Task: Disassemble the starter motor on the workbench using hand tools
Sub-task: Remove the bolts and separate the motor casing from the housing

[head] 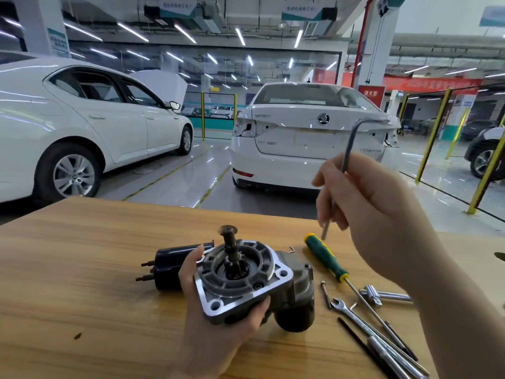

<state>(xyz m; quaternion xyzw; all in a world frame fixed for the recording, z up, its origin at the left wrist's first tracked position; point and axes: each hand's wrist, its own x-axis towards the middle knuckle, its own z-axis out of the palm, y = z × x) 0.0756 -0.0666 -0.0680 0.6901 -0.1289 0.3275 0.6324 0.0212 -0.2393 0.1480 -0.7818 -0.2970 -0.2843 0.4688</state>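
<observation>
my left hand (218, 318) grips the starter motor (251, 283) near the workbench (82, 255) edge, flange up to expose its bolts; my right hand (363, 203) holds the hex key (345, 157) above, ready.

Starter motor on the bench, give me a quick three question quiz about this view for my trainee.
1. True or false: the hex key is held clear of the starter motor.
2. Which tool lies on the workbench to the right of the motor? A. screwdriver B. hammer C. pliers
3. Fill in: the screwdriver's handle is green and ____.
Key: 1 true; 2 A; 3 yellow.
</observation>
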